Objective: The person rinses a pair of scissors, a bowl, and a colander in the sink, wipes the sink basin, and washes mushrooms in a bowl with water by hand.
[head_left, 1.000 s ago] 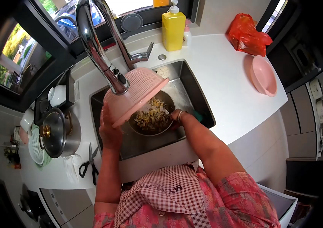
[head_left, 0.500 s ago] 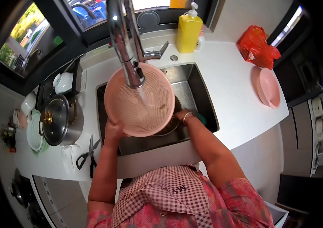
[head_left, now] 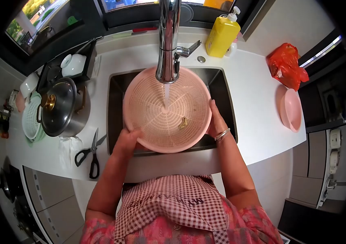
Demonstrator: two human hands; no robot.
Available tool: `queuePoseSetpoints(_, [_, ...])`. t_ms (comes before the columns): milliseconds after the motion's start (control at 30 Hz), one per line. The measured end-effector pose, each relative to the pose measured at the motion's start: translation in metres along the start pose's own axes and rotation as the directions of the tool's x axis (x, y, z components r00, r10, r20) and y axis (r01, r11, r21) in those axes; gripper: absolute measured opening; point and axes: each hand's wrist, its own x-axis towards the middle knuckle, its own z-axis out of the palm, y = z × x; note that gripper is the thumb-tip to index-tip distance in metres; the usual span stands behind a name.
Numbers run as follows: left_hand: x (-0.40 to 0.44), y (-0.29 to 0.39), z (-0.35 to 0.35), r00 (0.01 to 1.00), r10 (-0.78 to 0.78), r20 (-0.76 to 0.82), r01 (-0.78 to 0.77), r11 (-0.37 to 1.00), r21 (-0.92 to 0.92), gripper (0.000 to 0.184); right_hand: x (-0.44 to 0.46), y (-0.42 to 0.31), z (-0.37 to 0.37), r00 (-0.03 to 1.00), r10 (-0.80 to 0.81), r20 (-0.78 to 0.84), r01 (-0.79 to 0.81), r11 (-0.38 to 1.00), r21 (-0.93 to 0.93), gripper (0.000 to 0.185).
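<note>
A pink plastic colander (head_left: 148,126) is held over the sink (head_left: 226,89), under the chrome faucet (head_left: 168,61). Water runs from the spout onto its perforated bottom. One small yellowish-brown scrap (head_left: 184,123) lies inside, right of the stream. My left hand (head_left: 127,141) grips the rim at the lower left, thumb over the edge and fingers hidden beneath. Against the right side of the colander my right hand (head_left: 217,118) is closed, with a bracelet at the wrist; its other fingers are under the rim.
Left of the sink are black-handled scissors (head_left: 89,156), a lidded steel pot (head_left: 65,110) and a green basket (head_left: 32,118). Behind, to the right, stands a yellow pump bottle (head_left: 222,36). A red plastic bag (head_left: 287,65) and a pink bowl (head_left: 291,110) sit on the right counter.
My right hand has come up from inside the sink to the colander's right side. The colander is now centred under the faucet, and the scrap in it has shifted. The camera view has moved.
</note>
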Motion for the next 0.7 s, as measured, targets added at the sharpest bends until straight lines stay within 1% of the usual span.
queuePoseSetpoints(33, [0.007,-0.001,-0.003,1.000,-0.007,0.025,0.007,1.000,0.025,0.044,-0.006,-0.001,0.005,0.999,0.001,0.042,-0.004,0.998,0.068,0.074])
queuePoseSetpoints(100, [0.027,0.000,-0.011,0.997,-0.017,0.072,0.012,0.997,0.072,0.045,-0.004,0.011,-0.004,0.998,-0.049,0.037,0.050,0.998,-0.023,0.071])
queuePoseSetpoints(133, [0.033,0.004,-0.011,0.996,0.005,0.089,-0.011,0.998,0.068,0.045,-0.001,0.015,-0.009,0.996,-0.076,0.040,0.079,0.994,-0.070,0.070])
queuePoseSetpoints(200, [0.042,0.015,-0.006,0.991,0.043,0.127,-0.051,0.997,0.062,0.046,0.000,0.016,-0.012,1.000,0.014,-0.002,-0.015,0.985,-0.171,0.065])
queuePoseSetpoints(233, [0.046,0.020,-0.004,0.990,0.060,0.124,-0.070,0.995,0.075,0.047,-0.001,0.016,-0.015,0.998,0.058,-0.030,-0.063,0.974,-0.219,0.063])
queuePoseSetpoints(267, [0.050,0.024,-0.003,0.990,0.078,0.121,-0.089,0.992,0.087,0.049,-0.011,0.012,-0.010,0.995,0.087,-0.044,-0.094,0.976,-0.198,0.060])
queuePoseSetpoints(367, [0.057,0.022,0.000,0.979,0.169,0.117,-0.180,0.979,0.099,0.052,-0.030,0.012,-0.003,0.991,0.068,-0.111,-0.083,0.987,-0.136,0.058])
queuePoseSetpoints(400, [0.060,0.020,0.002,0.972,0.204,0.119,-0.216,0.971,0.100,0.053,-0.042,0.006,0.009,0.979,0.067,-0.193,-0.084,0.993,-0.086,0.048])
queuePoseSetpoints(500, [0.048,0.008,0.016,0.956,0.292,-0.018,-0.279,0.929,0.243,0.056,-0.062,0.001,-0.008,0.956,-0.008,-0.295,-0.063,0.971,-0.231,0.034])
queuePoseSetpoints(533, [0.044,0.007,0.020,0.819,0.572,-0.040,-0.480,0.722,0.499,0.052,-0.069,0.000,-0.011,0.946,-0.041,-0.323,-0.040,0.970,-0.240,0.024])
queuePoseSetpoints(567, [0.037,0.009,0.025,0.607,0.794,0.022,-0.569,0.415,0.710,0.049,-0.072,0.001,-0.018,0.949,-0.030,-0.314,-0.052,0.967,-0.250,0.024])
queuePoseSetpoints(600, [0.031,0.012,0.030,0.353,0.922,0.157,-0.531,0.059,0.845,0.046,-0.073,0.003,-0.025,0.952,-0.019,-0.305,-0.065,0.963,-0.261,0.023])
queuePoseSetpoints(633, [0.027,0.014,0.035,0.331,0.913,0.240,-0.579,-0.005,0.815,0.041,-0.074,0.005,-0.030,0.955,-0.005,-0.295,-0.079,0.959,-0.272,0.023])
queuePoseSetpoints(667, [0.022,0.015,0.039,0.304,0.897,0.320,-0.623,-0.067,0.780,0.036,-0.074,0.006,-0.024,0.961,0.001,-0.277,-0.059,0.978,-0.201,0.021])
queuePoseSetpoints(700, [0.019,0.016,0.043,0.273,0.877,0.396,-0.660,-0.129,0.740,0.031,-0.070,0.011,-0.019,0.962,-0.008,-0.274,-0.044,0.982,-0.183,0.022])
